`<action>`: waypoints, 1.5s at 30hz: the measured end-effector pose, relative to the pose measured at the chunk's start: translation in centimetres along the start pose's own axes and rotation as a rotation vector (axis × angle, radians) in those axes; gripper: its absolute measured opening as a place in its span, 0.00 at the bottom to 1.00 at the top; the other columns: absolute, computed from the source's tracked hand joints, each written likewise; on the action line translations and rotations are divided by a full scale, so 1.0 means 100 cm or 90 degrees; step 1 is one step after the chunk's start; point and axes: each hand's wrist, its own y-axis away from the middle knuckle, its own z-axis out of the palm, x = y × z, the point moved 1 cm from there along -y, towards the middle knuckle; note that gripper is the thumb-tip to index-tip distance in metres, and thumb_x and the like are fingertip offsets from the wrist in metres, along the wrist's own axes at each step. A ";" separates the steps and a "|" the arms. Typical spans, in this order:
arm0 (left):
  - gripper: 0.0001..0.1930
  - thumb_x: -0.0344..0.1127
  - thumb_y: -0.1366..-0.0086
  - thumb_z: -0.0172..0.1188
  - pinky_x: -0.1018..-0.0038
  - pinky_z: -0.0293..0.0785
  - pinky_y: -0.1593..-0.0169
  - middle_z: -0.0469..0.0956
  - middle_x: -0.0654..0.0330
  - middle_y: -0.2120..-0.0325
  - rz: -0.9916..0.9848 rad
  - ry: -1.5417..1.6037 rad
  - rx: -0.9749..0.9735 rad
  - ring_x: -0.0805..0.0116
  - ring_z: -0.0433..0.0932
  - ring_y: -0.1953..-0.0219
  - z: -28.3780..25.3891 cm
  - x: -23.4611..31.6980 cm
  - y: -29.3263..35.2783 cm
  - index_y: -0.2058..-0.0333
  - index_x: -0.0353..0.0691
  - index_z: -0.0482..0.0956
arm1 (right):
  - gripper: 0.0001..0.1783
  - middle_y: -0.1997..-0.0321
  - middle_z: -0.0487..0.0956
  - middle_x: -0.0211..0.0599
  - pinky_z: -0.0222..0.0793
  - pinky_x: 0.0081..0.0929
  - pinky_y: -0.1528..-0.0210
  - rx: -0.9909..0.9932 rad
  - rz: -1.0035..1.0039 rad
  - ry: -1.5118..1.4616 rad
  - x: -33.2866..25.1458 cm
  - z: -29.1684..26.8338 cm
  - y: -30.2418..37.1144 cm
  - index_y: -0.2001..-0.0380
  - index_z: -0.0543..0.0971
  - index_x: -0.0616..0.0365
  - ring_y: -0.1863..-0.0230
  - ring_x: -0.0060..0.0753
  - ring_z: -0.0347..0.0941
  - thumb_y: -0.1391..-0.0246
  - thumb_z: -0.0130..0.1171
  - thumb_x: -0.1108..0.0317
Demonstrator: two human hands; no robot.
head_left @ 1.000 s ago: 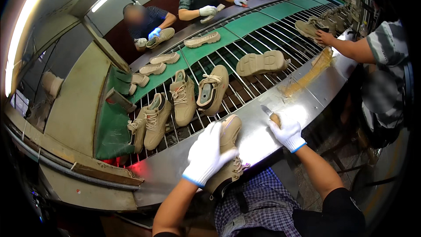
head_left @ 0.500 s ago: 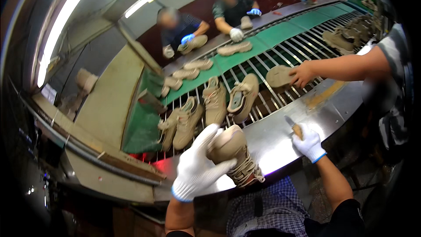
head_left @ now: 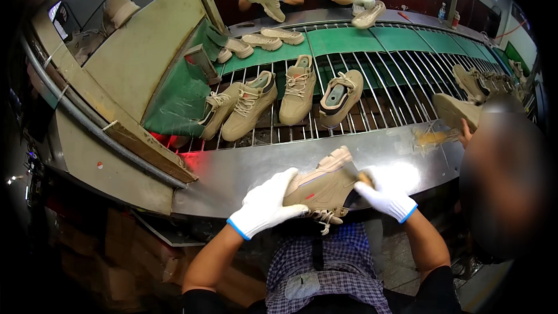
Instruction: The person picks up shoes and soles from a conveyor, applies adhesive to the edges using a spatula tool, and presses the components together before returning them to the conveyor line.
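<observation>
A beige lace-up shoe [head_left: 321, 189] lies on its side above the metal ledge, its sole toward the far side and its laces hanging near me. My left hand [head_left: 268, 202], in a white glove with a blue cuff, grips the toe end, thumb on the near side. My right hand [head_left: 386, 195], gloved alike, is closed round a flat-bladed tool with a wooden handle [head_left: 364, 178]. The grey blade is at the heel end, by the sole edge; I cannot tell whether it touches.
Several beige shoes [head_left: 297, 93] stand on the metal-bar rack [head_left: 378, 104] beyond the ledge [head_left: 232, 168]. Loose soles [head_left: 282, 35] lie by the green belt [head_left: 343, 40]. Two people work across the line. At right, a blurred person's hand [head_left: 465, 134] holds another shoe [head_left: 456, 110].
The shoe has turned from toe-up to lying sideways, sole away from me. My right hand has brought the tool from the right to its heel. The view has also shifted.
</observation>
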 end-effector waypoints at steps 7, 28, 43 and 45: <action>0.44 0.64 0.40 0.69 0.57 0.76 0.37 0.81 0.46 0.42 0.007 -0.007 -0.196 0.44 0.80 0.40 -0.016 0.004 -0.049 0.32 0.44 0.71 | 0.26 0.64 0.84 0.63 0.79 0.52 0.58 -0.235 -0.127 0.214 -0.091 -0.004 -0.005 0.57 0.78 0.65 0.62 0.63 0.84 0.29 0.52 0.47; 0.40 0.62 0.35 0.68 0.56 0.83 0.48 0.81 0.48 0.44 0.085 -0.145 -0.001 0.47 0.85 0.49 0.002 -0.005 -0.018 0.33 0.43 0.72 | 0.29 0.72 0.84 0.52 0.81 0.47 0.65 -0.195 -0.067 0.229 -0.081 -0.003 -0.003 0.52 0.78 0.62 0.70 0.55 0.84 0.29 0.52 0.42; 0.27 0.50 0.38 0.74 0.60 0.86 0.57 0.80 0.45 0.45 0.218 -0.181 0.061 0.47 0.87 0.58 0.000 -0.016 -0.001 0.41 0.51 0.83 | 0.29 0.51 0.84 0.47 0.78 0.46 0.49 0.259 0.046 0.213 0.089 0.017 -0.025 0.46 0.79 0.52 0.54 0.53 0.83 0.38 0.62 0.41; 0.27 0.48 0.39 0.75 0.59 0.85 0.54 0.79 0.43 0.44 0.233 -0.192 0.101 0.45 0.86 0.56 0.003 -0.018 0.002 0.42 0.50 0.84 | 0.32 0.43 0.80 0.46 0.74 0.46 0.41 0.220 0.025 0.297 0.060 0.003 -0.033 0.40 0.77 0.49 0.44 0.51 0.78 0.39 0.63 0.41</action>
